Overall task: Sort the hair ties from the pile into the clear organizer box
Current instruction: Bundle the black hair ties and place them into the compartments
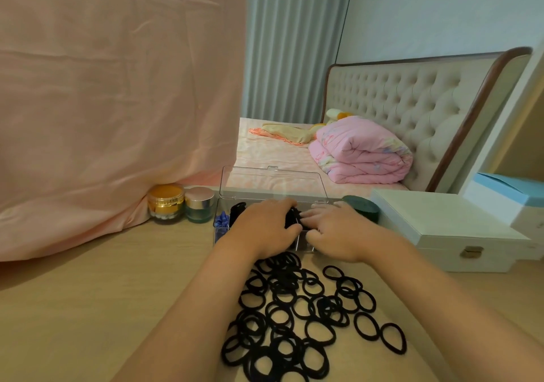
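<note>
A big pile of black hair ties (303,314) is spread on the wooden table in front of me. Behind it stands the clear organizer box (219,231), its lid (273,185) tipped up at the back. Blue hair ties (221,222) and black ones (237,209) sit in its left compartments. Both hands are over the box. My left hand (265,228) grips a bunch of black hair ties (293,218) between thumb and fingers. My right hand (335,231) lies beside it with straight fingers touching the same bunch. The hands hide the middle compartments.
A gold jar (165,203) and a silver-lidded jar (199,205) stand left of the box. A dark green round tin (361,207) and a white latched case (447,228) lie to the right. Pink cloth (112,101) hangs at the left; a bed is behind.
</note>
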The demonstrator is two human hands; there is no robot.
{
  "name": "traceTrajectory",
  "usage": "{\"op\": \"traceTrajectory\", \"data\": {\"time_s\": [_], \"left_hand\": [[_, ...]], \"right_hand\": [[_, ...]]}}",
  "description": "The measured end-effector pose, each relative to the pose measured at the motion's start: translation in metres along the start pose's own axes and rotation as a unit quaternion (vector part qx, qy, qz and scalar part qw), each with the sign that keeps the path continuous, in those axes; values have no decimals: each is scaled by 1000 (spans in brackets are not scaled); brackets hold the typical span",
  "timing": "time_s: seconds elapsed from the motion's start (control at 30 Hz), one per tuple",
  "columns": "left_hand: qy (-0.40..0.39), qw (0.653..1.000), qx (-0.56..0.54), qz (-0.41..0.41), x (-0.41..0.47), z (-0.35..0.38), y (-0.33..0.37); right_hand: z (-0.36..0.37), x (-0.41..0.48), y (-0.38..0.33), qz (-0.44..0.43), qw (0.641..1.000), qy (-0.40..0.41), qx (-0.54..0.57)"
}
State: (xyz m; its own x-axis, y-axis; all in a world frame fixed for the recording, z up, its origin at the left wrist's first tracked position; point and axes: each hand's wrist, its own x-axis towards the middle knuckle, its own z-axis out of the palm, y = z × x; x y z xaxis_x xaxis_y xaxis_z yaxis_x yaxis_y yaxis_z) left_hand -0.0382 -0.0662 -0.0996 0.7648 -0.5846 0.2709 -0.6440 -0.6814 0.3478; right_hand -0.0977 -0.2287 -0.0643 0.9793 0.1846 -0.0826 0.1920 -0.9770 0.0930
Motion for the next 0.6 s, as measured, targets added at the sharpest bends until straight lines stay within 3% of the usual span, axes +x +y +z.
{"op": "traceTrajectory", "data": {"time_s": [0.17,0.27,0.4,0.53,0.6], "left_hand": [[-18,999,15,24,-3,-7,3],[-17,999,16,29,-5,-11,7],[-2,1000,-2,14,-10,-20,6],[66,998,-8,22,-23,-34,10],[69,997,2,21,-34,-40,11]], "right_hand": [[5,4,-6,10,999,-14,-36],[-6,1,-4,29,999,-17,11],[-18,-13,3,35,994,33,95],[-21,-34,2,23,983,139,121],[-14,-43,-7,7,979,144,146]]}}
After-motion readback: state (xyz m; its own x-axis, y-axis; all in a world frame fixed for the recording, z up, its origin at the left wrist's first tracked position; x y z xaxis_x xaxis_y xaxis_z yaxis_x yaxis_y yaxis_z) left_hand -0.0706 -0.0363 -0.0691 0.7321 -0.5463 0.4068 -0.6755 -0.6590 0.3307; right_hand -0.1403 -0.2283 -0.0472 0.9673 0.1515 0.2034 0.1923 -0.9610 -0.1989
